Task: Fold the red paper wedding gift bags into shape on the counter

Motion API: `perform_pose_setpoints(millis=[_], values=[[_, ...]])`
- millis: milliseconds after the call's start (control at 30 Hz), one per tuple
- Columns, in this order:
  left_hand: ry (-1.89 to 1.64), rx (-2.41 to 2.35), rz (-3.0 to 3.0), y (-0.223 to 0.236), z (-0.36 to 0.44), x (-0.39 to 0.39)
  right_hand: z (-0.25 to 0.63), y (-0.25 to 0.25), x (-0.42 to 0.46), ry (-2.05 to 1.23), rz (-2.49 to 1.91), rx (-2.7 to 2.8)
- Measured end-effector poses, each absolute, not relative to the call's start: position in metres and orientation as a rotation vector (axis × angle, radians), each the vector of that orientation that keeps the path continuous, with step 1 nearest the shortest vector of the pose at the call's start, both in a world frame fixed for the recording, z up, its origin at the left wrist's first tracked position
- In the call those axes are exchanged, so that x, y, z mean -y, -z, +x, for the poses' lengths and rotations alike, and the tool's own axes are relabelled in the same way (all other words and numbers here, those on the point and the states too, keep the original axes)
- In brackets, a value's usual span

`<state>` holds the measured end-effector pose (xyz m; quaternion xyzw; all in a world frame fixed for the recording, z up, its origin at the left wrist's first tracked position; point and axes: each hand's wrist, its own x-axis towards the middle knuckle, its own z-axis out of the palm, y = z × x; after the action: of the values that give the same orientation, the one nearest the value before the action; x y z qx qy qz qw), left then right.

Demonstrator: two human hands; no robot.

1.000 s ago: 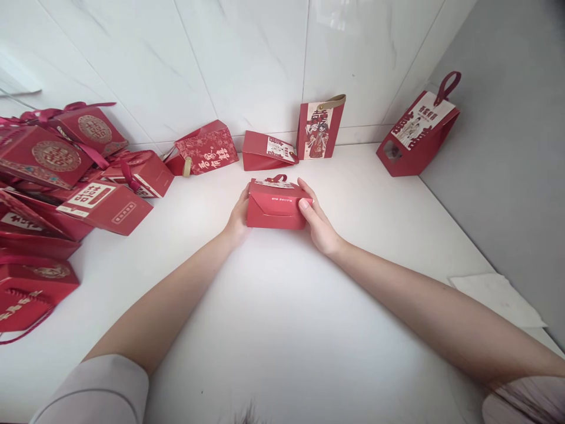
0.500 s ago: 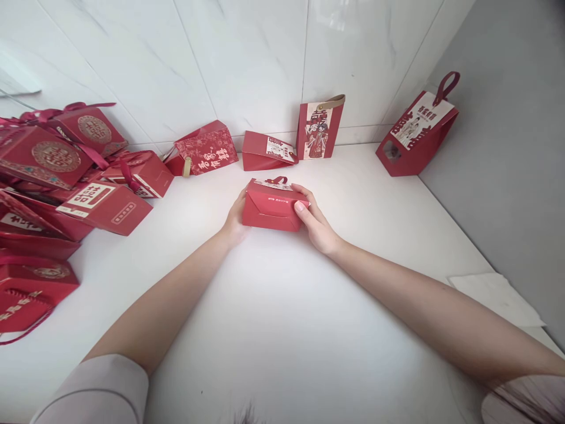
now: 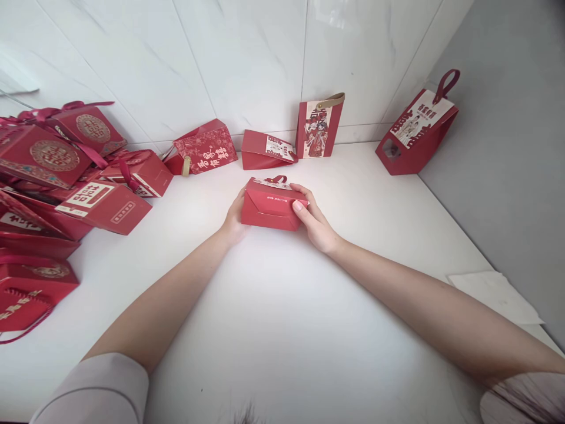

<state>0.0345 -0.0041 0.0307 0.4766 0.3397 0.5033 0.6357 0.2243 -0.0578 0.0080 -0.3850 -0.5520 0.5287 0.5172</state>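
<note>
Between my two hands is a red gift box point(image 3: 272, 213), its folded bottom turned toward me and a small strap handle at its far end. My left hand point(image 3: 235, 217) grips the box's left side, with most of its fingers hidden behind the cardboard. On the right side, my right hand point(image 3: 315, 221) is closed on the box, the thumb pressed on the near face and the fingers along the far edge. Just beyond the box lies another red gift box point(image 3: 260, 151) with a printed label.
Many red gift boxes with ribbons point(image 3: 103, 206) are heaped at the left. Along the tiled wall stand a patterned red box point(image 3: 207, 147), a box with a tan strap point(image 3: 320, 131) and, in the right corner, a box with a loop handle point(image 3: 419, 132). White paper point(image 3: 494, 294) lies at right.
</note>
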Motion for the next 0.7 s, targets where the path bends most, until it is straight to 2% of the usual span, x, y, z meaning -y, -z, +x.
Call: perform_pose_setpoints(millis=[700], values=[[-1.134, -0.717, 1.119, -0.022, 0.028, -0.002, 0.224, -0.008, 0.059, -1.297, -0.899, 1.278]])
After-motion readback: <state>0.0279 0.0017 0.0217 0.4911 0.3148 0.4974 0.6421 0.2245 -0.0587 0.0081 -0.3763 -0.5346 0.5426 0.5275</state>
